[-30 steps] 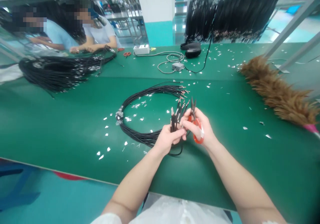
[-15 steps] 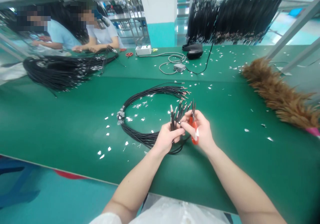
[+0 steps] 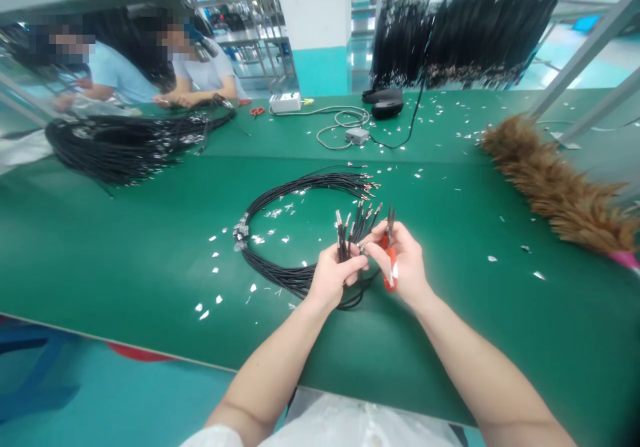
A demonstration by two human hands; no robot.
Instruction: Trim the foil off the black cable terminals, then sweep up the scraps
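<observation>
A bundle of black cables (image 3: 280, 268) lies curved in a C on the green table, tied at its left with a silvery wrap (image 3: 241, 232). My left hand (image 3: 334, 275) is closed around several cable ends, whose stripped tips point up and away from me. In my right hand (image 3: 403, 260) sits a pair of red-handled scissors (image 3: 390, 260), blades upward. The thumb and forefinger of that hand pinch at a cable end beside my left fingers; what exactly they grip is too small to tell. The bundle's other ends (image 3: 367, 184) rest just beyond.
White scraps (image 3: 219, 299) are scattered over the table (image 3: 150, 254). A brown feather duster (image 3: 560, 187) lies at the right. Farther back are a power strip (image 3: 285, 102), a grey box (image 3: 357, 135) and a black device (image 3: 387, 104). Another cable pile (image 3: 115, 147) lies before two co-workers.
The view has shifted slightly. Both hands stay close together with the same cables and scissors; the cable tips in my left hand lean a little farther left.
</observation>
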